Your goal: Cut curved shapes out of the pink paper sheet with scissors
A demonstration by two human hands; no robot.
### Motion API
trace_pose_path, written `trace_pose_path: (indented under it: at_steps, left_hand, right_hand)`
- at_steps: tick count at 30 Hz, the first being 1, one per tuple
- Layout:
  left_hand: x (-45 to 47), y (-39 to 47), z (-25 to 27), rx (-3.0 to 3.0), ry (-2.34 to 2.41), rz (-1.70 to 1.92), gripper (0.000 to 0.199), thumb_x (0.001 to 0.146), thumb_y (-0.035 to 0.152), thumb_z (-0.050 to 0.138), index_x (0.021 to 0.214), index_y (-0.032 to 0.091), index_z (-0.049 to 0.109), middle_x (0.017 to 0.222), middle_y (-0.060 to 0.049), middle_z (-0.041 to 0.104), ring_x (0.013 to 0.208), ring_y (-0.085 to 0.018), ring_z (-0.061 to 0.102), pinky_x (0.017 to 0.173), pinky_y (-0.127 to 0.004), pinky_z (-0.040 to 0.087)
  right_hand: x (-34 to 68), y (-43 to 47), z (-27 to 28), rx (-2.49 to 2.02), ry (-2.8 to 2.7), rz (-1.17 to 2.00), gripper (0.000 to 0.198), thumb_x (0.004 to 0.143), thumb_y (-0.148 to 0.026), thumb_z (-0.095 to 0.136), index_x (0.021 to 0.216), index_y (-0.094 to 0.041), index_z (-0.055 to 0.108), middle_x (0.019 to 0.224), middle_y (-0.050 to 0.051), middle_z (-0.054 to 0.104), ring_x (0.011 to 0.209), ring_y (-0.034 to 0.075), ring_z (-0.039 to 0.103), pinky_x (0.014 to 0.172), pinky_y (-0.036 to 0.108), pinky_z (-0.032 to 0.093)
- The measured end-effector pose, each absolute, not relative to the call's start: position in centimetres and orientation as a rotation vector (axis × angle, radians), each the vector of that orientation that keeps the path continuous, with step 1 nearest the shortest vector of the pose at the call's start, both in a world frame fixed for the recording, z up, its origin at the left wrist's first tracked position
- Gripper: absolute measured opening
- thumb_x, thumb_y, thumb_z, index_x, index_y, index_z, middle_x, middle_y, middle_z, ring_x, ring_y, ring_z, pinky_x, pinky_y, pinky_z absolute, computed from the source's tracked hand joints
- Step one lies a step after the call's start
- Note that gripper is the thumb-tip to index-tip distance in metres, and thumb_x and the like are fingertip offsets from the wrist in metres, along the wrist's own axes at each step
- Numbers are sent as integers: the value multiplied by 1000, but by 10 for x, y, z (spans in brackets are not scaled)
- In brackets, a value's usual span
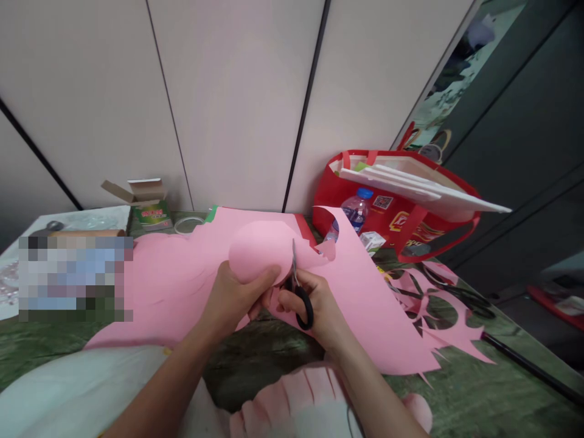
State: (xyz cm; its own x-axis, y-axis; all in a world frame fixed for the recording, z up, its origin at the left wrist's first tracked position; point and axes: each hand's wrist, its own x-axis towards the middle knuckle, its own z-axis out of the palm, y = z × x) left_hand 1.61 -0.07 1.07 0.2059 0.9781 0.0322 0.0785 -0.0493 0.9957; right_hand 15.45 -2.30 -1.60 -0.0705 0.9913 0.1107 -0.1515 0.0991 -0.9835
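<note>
My left hand (239, 296) pinches a rounded piece of pink paper (260, 250), thumb on top near its lower edge. In my right hand (314, 301) is a pair of scissors (305, 307) with black handles, fingers through the loops. Its blades point away from me, along the right edge of the rounded piece. Whether the blades are parted is hard to see. Right of the scissors lies a large pink sheet (365, 292) with a curved cut-out at its top. More pink paper (173, 274) spreads under and left of my left hand.
Pink paper scraps (449, 316) and a dark rod (533, 365) lie on the right of the green table (493, 401). Behind stand a red bag (378, 213), a blue-capped bottle (357, 210) and a small green box (152, 213). A pale panelled wall (237, 103) bounds the back.
</note>
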Motion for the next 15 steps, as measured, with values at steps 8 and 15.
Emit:
trace_pose_path:
  at_steps: [8,15]
  left_hand:
    - [16,1,9,1305,1116,1084,40,70,36,66,42,15,47,34,3,42,34,-6,36,33,-19,25]
    - [16,1,9,1345,1105,1108,42,71,36,64,40,15,45,33,3,40,32,-5,35,32,-19,25]
  right_hand:
    - [154,-21,-19,-996,-1174,1259,25,59,-35,76,67,-18,60,47,-6,50,44,9,43,42,23,35]
    - [154,-21,-21,-972,-1147,1276,21,59,-32,74,68,-18,61,46,-6,51,43,10,46,41,23,37]
